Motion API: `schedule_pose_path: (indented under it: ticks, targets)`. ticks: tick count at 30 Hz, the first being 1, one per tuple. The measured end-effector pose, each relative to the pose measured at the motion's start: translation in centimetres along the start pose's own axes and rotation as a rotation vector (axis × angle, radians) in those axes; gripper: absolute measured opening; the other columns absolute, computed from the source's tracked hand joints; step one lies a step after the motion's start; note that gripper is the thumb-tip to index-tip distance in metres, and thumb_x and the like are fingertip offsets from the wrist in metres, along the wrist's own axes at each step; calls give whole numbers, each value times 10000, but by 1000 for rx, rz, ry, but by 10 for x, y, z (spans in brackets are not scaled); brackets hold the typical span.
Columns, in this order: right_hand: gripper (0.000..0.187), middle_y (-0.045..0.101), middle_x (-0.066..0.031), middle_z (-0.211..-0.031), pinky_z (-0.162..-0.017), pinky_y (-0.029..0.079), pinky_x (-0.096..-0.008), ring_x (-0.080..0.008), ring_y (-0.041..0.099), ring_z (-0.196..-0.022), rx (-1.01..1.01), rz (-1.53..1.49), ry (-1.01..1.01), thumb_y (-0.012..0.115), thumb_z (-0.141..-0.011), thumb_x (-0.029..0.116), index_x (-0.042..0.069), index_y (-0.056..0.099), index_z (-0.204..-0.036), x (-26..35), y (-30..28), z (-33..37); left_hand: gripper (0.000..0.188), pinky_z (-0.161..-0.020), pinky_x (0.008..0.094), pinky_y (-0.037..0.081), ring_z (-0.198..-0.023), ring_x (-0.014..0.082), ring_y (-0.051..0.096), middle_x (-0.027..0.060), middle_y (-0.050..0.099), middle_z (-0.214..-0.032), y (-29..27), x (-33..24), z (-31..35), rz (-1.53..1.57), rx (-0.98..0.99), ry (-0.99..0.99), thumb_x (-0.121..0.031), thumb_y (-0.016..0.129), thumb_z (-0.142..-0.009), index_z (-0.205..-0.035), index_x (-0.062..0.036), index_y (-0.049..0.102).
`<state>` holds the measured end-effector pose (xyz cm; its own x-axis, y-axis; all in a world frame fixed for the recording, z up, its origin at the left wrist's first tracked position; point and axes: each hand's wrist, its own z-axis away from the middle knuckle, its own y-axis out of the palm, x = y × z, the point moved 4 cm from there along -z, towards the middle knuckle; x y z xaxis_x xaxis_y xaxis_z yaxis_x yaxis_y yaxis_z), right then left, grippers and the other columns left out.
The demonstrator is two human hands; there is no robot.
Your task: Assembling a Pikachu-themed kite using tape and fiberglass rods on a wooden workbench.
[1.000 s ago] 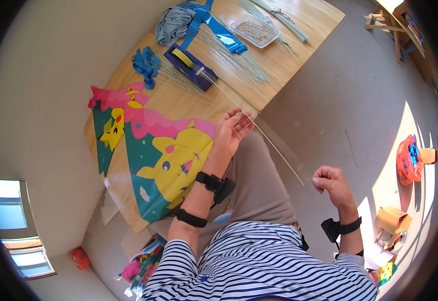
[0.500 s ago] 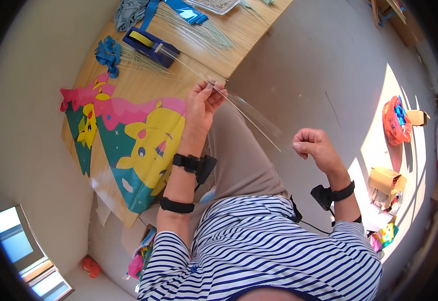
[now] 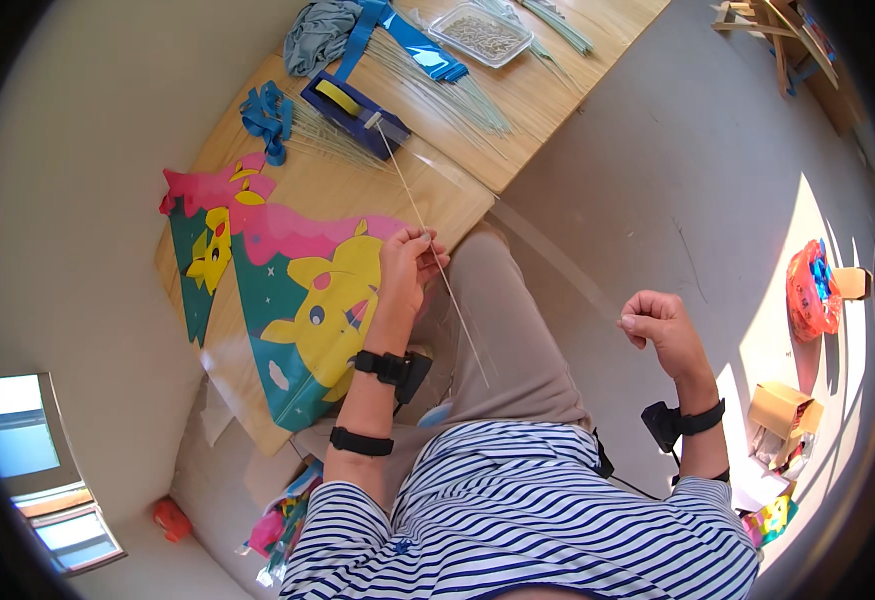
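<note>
Left hand (image 3: 409, 268) pinches thin whitish straight stick (image 3: 455, 300) near dark-blue tape dispenser (image 3: 352, 120); right hand (image 3: 659, 325), farther from dispenser, pinches clear tape strip (image 3: 557, 257).

No readable text, no legible numbers, any print possibly blurred

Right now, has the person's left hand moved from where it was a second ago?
Yes: judged against the table corner, the left hand has shifted leftward and toward the striped shirt.

Wooden table (image 3: 537, 105) loaded up: tape dispenser (image 3: 359, 125), thin rods (image 3: 427, 88), blue ribbon (image 3: 267, 118), cartoon sheet (image 3: 307, 300), clear tub (image 3: 514, 54), seemingly grey cloth (image 3: 319, 40)!
</note>
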<state>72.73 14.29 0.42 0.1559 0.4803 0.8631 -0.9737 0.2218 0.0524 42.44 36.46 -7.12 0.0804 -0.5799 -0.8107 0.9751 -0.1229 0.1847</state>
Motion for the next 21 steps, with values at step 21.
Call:
schedule_pose_path:
  ticks: [21]
  targets:
    - [75,553,6,-664,-569,404,-234,-83,482,-598,14,-16,43,636,-845,48,28,606,-779,-5,7,1,39,-787,370,593,-860,254,726,99,685,-889,49,-12,26,240,217,36,-83,605,-956,-968,-47,596]
